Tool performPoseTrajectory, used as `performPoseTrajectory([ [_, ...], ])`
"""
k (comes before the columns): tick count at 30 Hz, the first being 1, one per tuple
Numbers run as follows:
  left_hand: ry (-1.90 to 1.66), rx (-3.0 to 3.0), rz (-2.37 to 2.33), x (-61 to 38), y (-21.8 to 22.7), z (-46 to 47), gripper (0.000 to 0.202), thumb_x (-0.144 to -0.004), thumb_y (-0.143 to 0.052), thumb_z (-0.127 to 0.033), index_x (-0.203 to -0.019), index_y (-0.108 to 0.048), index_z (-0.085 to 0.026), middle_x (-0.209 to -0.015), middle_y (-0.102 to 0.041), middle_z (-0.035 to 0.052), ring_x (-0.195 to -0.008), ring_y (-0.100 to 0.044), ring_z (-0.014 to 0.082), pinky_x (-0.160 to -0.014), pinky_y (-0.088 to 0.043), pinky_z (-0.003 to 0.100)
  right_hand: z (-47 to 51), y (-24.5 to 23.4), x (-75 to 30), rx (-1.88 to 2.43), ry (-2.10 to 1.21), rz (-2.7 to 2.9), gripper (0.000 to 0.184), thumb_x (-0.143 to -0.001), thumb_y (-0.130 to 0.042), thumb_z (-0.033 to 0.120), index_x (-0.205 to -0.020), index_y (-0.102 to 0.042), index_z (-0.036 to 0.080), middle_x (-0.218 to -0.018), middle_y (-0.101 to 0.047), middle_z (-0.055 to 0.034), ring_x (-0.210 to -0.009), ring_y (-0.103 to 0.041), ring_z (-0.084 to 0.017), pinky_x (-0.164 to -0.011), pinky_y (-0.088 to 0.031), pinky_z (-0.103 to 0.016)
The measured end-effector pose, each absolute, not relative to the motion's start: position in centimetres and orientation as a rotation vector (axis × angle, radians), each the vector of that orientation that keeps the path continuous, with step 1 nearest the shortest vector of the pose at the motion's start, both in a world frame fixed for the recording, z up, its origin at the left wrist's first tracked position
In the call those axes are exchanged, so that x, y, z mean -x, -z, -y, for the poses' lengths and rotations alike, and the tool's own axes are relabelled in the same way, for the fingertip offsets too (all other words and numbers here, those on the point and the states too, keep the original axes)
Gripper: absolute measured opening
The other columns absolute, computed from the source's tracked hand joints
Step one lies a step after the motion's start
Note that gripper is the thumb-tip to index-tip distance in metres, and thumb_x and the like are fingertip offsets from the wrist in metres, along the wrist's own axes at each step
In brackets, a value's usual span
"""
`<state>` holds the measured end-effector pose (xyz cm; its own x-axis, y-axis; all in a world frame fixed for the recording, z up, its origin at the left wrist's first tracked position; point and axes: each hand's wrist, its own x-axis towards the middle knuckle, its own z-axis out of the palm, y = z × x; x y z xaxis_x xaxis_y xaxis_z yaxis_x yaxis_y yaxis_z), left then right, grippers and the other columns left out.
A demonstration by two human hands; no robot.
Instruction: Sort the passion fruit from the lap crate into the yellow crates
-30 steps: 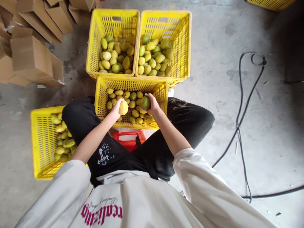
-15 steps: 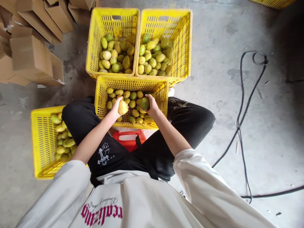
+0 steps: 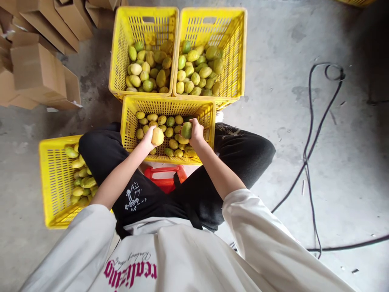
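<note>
Left hand [image 3: 148,140] grips a yellow fruit [image 3: 157,136], right hand [image 3: 196,133] clutches a green fruit [image 3: 186,130], both over the near crate [image 3: 130,117] between the knees.

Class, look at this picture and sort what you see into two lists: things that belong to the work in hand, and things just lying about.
In the work: left hand holding yellow fruit; right hand holding green fruit; near crate; far left crate; far right crate; side crate.
Lying about: cardboard boxes; black cable.
</note>
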<state>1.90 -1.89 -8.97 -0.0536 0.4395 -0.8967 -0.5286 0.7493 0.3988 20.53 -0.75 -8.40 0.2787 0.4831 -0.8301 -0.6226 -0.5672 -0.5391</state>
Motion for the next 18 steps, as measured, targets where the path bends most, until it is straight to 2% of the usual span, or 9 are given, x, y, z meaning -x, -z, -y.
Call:
performPoseTrajectory([
  [6, -0.778, 0.188, -1.474, -2.5, 8.1, 1.6, 0.042, -0.131, -0.059, -0.044, -0.095, -0.072, -0.025, -0.073, -0.069, 0.0014, -0.058, -0.068, 0.0182, -0.058, -0.059, 0.024, 0.8, 9.0, -20.6, 1.581, -1.52, -0.143, 0.029, -0.119, -0.063, 0.026, -0.091, -0.069, 0.028, -0.065, -0.067, -0.0012, -0.07, -0.079, -0.028, -0.071, -0.079, -0.041],
  [11, -0.782, 0.17, -1.437, -2.5, 8.6, 1.7, 0.027, -0.124, -0.073, -0.046, -0.107, -0.076, -0.026, -0.077, -0.071, 0.0011, -0.059, -0.067, 0.0205, -0.057, -0.06, 0.027, 0.5, 9.5, -20.5, 1.574, -1.587, -0.17, 0.035, -0.123, -0.069, 0.038, -0.091, -0.068, 0.027, -0.068, -0.068, -0.0011, -0.065, -0.076, -0.024, -0.069, -0.076, -0.037],
  [16, -0.776, 0.216, -1.435, -2.4, 8.7, 1.9, 0.03, -0.124, -0.078, -0.05, -0.107, -0.073, -0.026, -0.081, -0.072, 0.0015, -0.062, -0.069, 0.019, -0.059, -0.061, 0.025, 0.7, 8.5, -20.3, 1.464, -1.723, -0.262, 0.038, -0.129, -0.052, 0.03, -0.096, -0.07, 0.027, -0.069, -0.063, -0.001, -0.074, -0.075, -0.025, -0.078, -0.08, -0.041],
  [18, -0.777, 0.233, -1.445, -2.4, 8.5, 1.9, 0.032, -0.125, -0.077, -0.05, -0.105, -0.071, -0.026, -0.081, -0.072, 0.0017, -0.063, -0.07, 0.0186, -0.06, -0.062, 0.025, 0.8, 8.1, -20.3, 1.438, -1.765, -0.266, 0.042, -0.133, -0.047, 0.029, -0.097, -0.069, 0.026, -0.073, -0.062, -0.0011, -0.076, -0.073, -0.022, -0.08, -0.079, -0.039],
])
